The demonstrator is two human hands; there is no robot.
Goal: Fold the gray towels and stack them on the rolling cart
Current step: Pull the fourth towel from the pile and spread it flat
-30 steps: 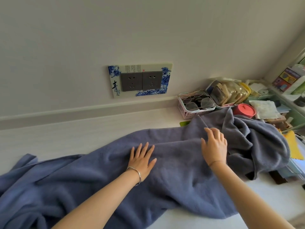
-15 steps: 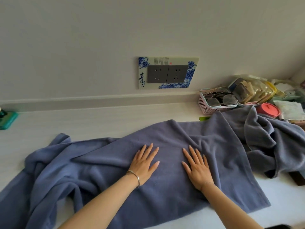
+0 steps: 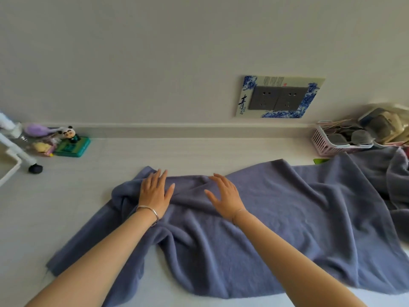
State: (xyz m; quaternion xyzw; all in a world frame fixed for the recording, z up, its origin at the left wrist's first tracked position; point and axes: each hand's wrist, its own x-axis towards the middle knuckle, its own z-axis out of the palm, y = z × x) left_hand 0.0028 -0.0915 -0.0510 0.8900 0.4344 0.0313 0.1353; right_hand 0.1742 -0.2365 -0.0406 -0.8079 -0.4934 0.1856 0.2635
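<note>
left hand (image 3: pixel 155 193) and right hand (image 3: pixel 225 198) both flat, fingers relaxed, on the gray towel (image 3: pixel 287 218) below that "青" socket plate (image 3: pixel 278 96)

Pale surface (image 3: pixel 199 151) running to the baseboard at the far wall. We see a gray-blue towel (image 3: pixel 276 218) spread wrinkled across its near middle and right. A second towel (image 3: pixel 396 185) lies bunched at the right edge. A pink basket (image 3: pixel 325 147) sits far right against the wall, with a green scrap (image 3: pixel 321 161) just in front of it. At far left we note a green box (image 3: pixel 73 148) and the black wheel (image 3: pixel 35 169) of the rolling cart (image 3: pixel 11 151).
</note>
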